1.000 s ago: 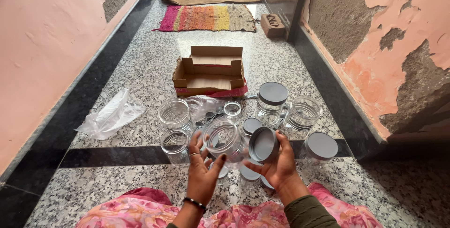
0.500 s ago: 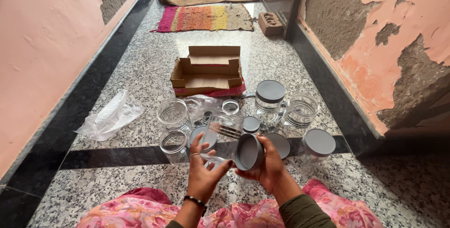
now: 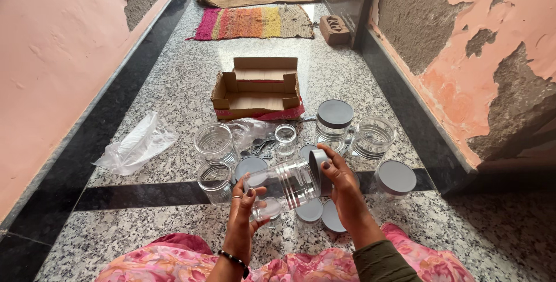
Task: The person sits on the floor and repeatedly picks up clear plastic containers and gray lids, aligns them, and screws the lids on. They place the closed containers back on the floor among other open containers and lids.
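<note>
I hold one clear plastic jar (image 3: 288, 184) on its side above the floor (image 3: 174, 85), just over my lap. My left hand (image 3: 243, 204) cups its base, fingers curled round the wall. My right hand (image 3: 341, 186) grips the grey lid (image 3: 317, 169) at the mouth end, fingers wrapped over its rim. The lid sits at the mouth, but I cannot tell whether it is fully seated.

Done, by my judgement: two jars stand closed. One capped jar (image 3: 335, 121) is beyond my hands, another capped jar (image 3: 395, 179) is to my right.

Outstanding: several jars stand without lids, namely two at my left (image 3: 215, 141) (image 3: 213, 176), a small one (image 3: 285, 138) near the middle and one (image 3: 373, 137) at the right. Loose grey lids (image 3: 310, 210) lie on the floor under and beside the jar I hold.

An open cardboard box (image 3: 258, 88) sits beyond the jars, with a crumpled plastic bag (image 3: 136, 146) off to the left. I judge the work well short of halfway.
</note>
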